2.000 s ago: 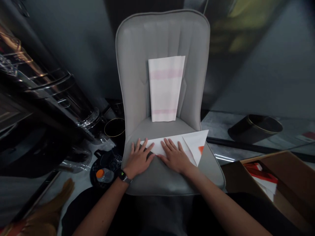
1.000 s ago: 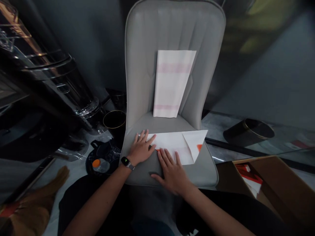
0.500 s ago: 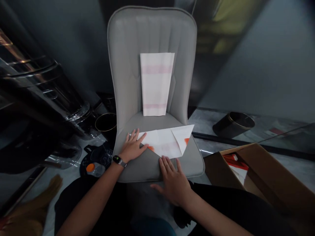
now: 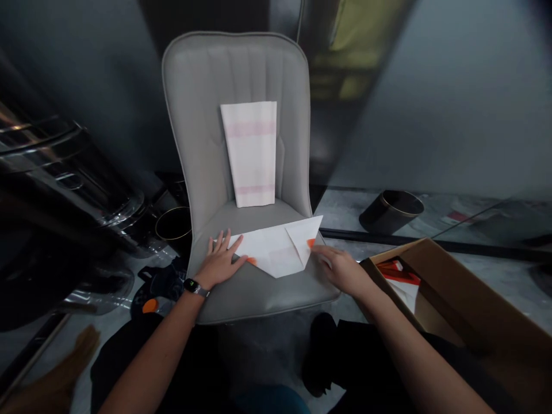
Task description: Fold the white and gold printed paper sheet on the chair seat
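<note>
On the near part of the gray chair seat, folded white paper lies flat, long edge toward the backrest. Main change: right hand has shifted to the paper's right end, fingers curled, fingertips at the edge beside an orange patch. Pinching or just touching? Can't tell from here. Left hand, smartwatch on the wrist, is spread flat over the left end, fingers apart, thumb next to the other orange patch.

What it means, my read: left hand steadies the sheet, work is now at the right end. Near edge is uncovered, angled flap at right in plain view. Far side of seat: pink-banded folded paper leaning on the backrest, no hand on it. Open cardboard box right of the chair, red-and-white item inside.
</note>
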A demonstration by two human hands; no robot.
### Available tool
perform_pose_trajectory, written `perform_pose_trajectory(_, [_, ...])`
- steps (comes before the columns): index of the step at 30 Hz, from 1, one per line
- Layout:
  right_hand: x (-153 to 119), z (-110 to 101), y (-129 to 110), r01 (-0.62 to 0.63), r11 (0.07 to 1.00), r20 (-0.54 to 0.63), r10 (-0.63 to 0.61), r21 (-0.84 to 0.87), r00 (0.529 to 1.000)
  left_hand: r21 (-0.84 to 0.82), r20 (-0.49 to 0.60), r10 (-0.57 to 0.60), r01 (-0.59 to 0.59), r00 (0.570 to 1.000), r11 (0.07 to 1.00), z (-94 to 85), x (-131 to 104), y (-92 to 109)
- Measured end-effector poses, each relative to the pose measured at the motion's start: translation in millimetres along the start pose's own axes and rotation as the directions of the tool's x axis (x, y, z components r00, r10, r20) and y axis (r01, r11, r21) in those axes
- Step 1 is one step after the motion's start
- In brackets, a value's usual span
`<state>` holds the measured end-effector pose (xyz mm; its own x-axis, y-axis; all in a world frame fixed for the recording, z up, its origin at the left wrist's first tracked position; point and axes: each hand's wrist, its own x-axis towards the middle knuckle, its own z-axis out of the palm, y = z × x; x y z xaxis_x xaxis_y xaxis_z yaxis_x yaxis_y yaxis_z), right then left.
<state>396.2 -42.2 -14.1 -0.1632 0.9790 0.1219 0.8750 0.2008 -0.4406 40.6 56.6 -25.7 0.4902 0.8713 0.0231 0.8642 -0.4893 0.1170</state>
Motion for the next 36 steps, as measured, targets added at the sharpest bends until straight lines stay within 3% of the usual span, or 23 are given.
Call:
perform_pose_trajectory(2, [-1.7, 12.1, 8.4, 0.036, 0.999, 0.016, -0.036, -0.011, 0.999, -0.024, -0.080, 0.074, -0.076, 0.994, 0.997, -9.5, -4.7, 13.1])
perform_pose_trajectory(5, [-4.3, 28.2, 5.3, 0.065, 0.998, 0.044, -0.064, -0.026, 0.997, -0.114, -0.184, 0.262, -0.285, 0.947, 0.952, -19.7, -12.5, 39.9])
perform_pose_trajectory(8, [-5.1, 34.1, -0.2, 0.062, 0.996, 0.034, -0.060, -0.061, 0.998, -0.230, -0.149, 0.364, -0.390, 0.920, 0.892, -17.9, -15.2, 58.6])
perform_pose_trajectory(12, [-4.0, 31.9, -0.3, 0.050, 0.997, 0.031, -0.048, -0.055, 0.998, -0.269, -0.089, 0.395, -0.404, 0.914, 0.874, -7.6, -9.5, 59.7])
perform_pose_trajectory(22, [4.0, 18.5, 4.5, 0.041, 0.998, 0.073, -0.044, 0.039, 0.996, -0.219, -0.108, 0.475, -0.487, 0.874, 0.846, -1.9, -2.4, 63.5])
perform_pose_trajectory(36, [6.2, 27.5, 17.6, 0.077, 0.994, 0.035, -0.080, 0.083, 0.996, -0.279, -0.138, 0.383, -0.406, 0.914, 0.870, -0.7, -11.9, 70.5])
